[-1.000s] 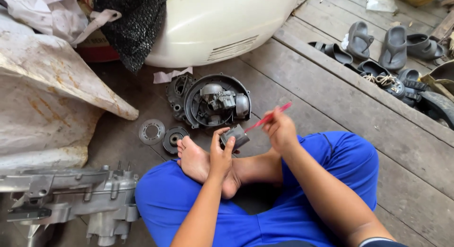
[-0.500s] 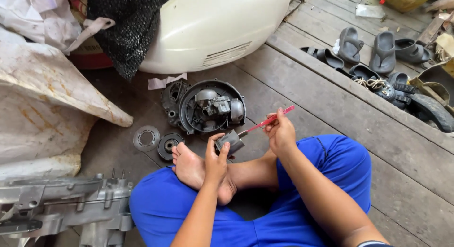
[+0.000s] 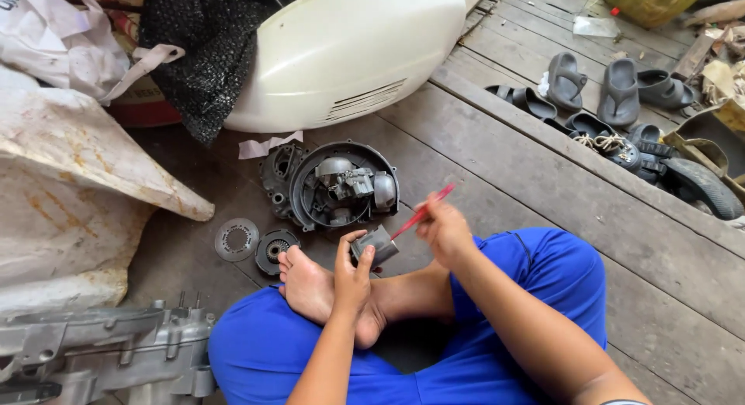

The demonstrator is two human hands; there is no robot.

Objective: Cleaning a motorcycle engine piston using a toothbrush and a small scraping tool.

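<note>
I sit cross-legged in blue trousers on wooden floorboards. My left hand [image 3: 353,275] grips a small dark metal part [image 3: 375,244] just above my bare foot [image 3: 312,287]. My right hand [image 3: 442,228] holds a thin red tool [image 3: 423,212], its tip touching the part. Just beyond my hands lies a round black engine cover [image 3: 341,186] filled with metal components.
Two round discs [image 3: 237,239] lie left of my foot. A grey metal engine casing [image 3: 101,354] sits at the bottom left. A white scooter body panel [image 3: 349,48] lies behind, with sacks at left. Several dark sandals [image 3: 621,91] and a tyre [image 3: 702,186] lie at right.
My hands, part and red tool keep the same grip while the tool's tip shifts slightly on the part. The view has drifted a little.
</note>
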